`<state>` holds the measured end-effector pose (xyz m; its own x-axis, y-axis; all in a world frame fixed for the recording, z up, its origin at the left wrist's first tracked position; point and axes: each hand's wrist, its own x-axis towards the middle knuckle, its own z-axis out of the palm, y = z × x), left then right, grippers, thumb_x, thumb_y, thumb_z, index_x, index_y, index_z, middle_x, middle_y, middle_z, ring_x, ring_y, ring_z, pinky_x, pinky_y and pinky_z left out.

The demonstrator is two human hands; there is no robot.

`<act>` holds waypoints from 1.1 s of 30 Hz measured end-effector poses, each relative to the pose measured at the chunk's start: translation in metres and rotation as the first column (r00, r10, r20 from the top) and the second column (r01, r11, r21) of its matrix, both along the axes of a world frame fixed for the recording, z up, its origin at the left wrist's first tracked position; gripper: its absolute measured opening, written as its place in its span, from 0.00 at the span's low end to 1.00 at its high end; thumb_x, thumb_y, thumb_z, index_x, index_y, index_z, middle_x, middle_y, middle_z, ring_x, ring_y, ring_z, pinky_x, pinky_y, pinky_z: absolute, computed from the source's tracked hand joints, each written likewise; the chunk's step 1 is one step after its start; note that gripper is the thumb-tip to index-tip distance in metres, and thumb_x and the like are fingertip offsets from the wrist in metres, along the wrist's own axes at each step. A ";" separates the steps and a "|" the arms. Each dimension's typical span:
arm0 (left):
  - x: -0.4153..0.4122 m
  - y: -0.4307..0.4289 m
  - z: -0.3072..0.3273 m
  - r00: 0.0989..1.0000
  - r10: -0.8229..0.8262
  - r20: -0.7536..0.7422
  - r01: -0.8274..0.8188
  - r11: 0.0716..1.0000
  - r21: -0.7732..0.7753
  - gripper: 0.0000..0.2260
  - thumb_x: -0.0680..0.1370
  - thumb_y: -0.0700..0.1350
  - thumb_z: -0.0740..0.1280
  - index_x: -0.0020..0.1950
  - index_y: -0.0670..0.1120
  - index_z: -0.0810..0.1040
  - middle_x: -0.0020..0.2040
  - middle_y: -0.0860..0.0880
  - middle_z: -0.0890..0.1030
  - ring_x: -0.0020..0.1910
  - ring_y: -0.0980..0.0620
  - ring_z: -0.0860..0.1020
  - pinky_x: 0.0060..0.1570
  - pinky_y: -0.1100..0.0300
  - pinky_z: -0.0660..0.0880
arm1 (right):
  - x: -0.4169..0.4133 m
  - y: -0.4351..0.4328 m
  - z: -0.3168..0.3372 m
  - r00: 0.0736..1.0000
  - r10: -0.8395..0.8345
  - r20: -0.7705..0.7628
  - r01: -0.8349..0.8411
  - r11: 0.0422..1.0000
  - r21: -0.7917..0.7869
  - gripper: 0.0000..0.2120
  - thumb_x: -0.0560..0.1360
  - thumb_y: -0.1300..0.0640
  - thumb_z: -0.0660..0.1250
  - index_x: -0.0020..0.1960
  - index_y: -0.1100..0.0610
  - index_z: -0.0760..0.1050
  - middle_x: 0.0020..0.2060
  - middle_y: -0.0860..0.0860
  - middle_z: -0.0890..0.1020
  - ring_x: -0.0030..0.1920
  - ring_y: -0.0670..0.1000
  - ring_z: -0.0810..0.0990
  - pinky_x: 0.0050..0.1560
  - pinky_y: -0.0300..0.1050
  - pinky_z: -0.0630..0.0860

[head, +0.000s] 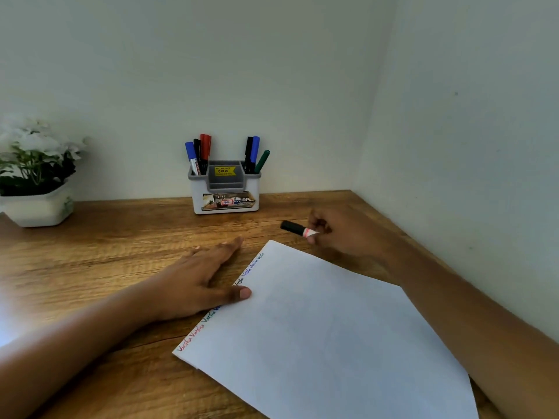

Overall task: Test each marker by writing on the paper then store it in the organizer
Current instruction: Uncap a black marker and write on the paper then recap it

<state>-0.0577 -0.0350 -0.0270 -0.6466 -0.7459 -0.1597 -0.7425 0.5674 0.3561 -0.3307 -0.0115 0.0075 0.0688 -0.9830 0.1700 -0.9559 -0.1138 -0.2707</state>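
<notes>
A white sheet of paper (326,331) lies tilted on the wooden desk, with several coloured words written along its left edge. My left hand (199,282) rests flat, fingers together, thumb on that edge. My right hand (341,231) hovers beyond the paper's far corner, holding a black-capped marker (295,228) that points left. The grey and white organizer (225,189) stands against the back wall. Its left slot holds blue, black and red markers (199,154). Its right slot holds black, blue and green markers (255,155).
A white pot with white flowers (36,176) stands at the back left of the desk (106,237). Walls close the desk at the back and along the right side, meeting in a corner behind my right hand.
</notes>
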 end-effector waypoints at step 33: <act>0.008 -0.025 0.012 0.866 -0.420 -0.273 0.020 0.573 -0.819 0.26 0.80 0.61 0.48 0.54 0.45 0.78 0.38 0.50 0.83 0.31 0.51 0.80 0.26 0.58 0.73 | 0.064 0.014 0.016 0.920 0.336 0.200 -0.326 0.942 -0.080 0.06 0.76 0.51 0.66 0.48 0.54 0.78 0.38 0.47 0.79 0.34 0.44 0.72 0.36 0.42 0.68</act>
